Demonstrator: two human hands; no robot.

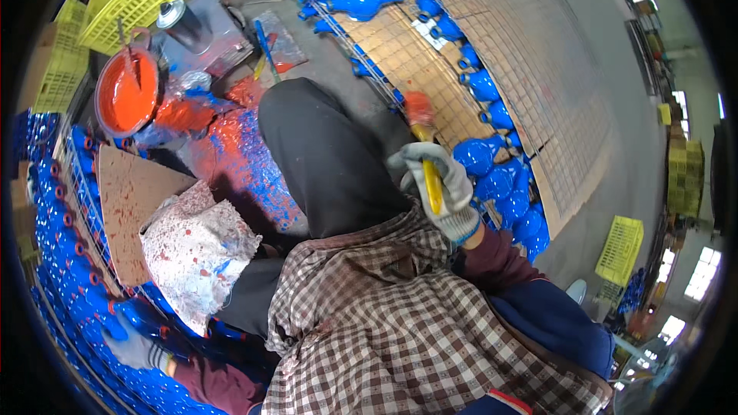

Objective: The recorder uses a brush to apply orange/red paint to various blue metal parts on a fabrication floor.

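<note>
My right hand (440, 184), in a grey-white glove, is closed around the yellow handle of a paintbrush (434, 180). The brush points away from me, its bristles coated in red paint, over the edge of a wire rack. At the lower left, my gloved left hand (137, 346) reaches among rows of blue-painted parts with red rims (81, 269). Its thumb and fingers close around one blue part (118, 326), though the fingertips are hard to make out. A bucket of red paint (129, 96) with a stirring stick in it stands at the far left.
Blue bulb-shaped parts (365, 0) lie around a wire rack (400, 46) on cardboard. A paint-flecked white cloth (201, 253) drapes over my left leg beside a cardboard piece (131, 200). A metal can (183, 24) and yellow crates (134, 0) stand behind the bucket.
</note>
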